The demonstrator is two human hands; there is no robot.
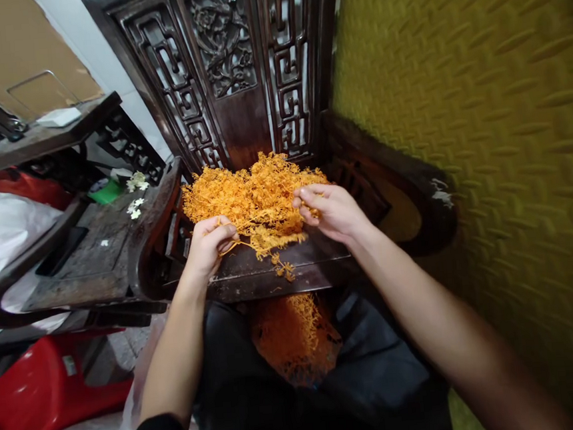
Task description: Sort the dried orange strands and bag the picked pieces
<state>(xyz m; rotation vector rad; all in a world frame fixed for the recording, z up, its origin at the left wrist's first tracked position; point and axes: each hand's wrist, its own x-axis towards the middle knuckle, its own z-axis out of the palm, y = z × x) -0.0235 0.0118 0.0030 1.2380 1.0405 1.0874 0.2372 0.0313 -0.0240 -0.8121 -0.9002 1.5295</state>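
Note:
A heap of orange plastic flower sprigs covers most of the dark wooden chair seat. My left hand, at the heap's front left, is closed on thin orange stems that loop out from its fingers. A flatter orange cluster lies just right of those stems, and a small loose sprig sits at the seat's front. Over the heap's right side, my right hand has thumb and fingers drawn together in a pinch. Orange bits show around its fingertips, but what they grip is unclear.
The carved chair back rises behind the heap. An olive textured surface stands close on the right. Between my legs is a container with more orange pieces. At left are a second wooden chair, green tape and a red plastic stool.

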